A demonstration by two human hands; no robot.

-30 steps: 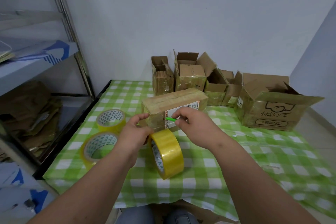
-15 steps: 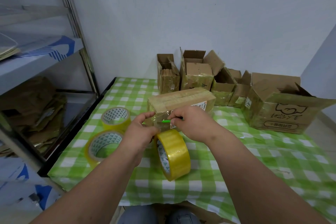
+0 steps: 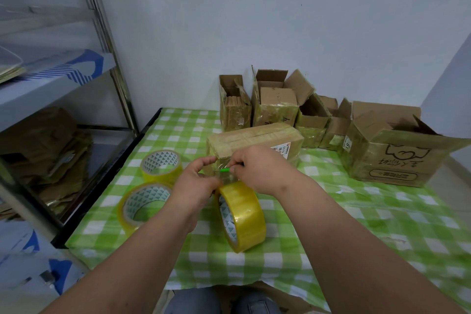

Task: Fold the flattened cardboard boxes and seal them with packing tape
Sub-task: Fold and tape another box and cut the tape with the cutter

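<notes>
Over the green checked tablecloth [image 3: 331, 232], my left hand [image 3: 197, 186] pinches the clear strip of tape [image 3: 221, 178] coming off the upright yellow roll [image 3: 242, 219], fingers curled round the strip. My right hand [image 3: 262, 169] is closed on a small green-tipped tool [image 3: 225, 170], laid across that strip; I judge it's a cutter, though it's mostly hidden. The closed box [image 3: 254, 141] sits just behind my hands, tape already banding its top. To cut cleanly, I'd keep the strip taut with the left, slice straight across in one stroke, then press the loose end down the box's near side. Slack tape will wrinkle or stick to itself.
</notes>
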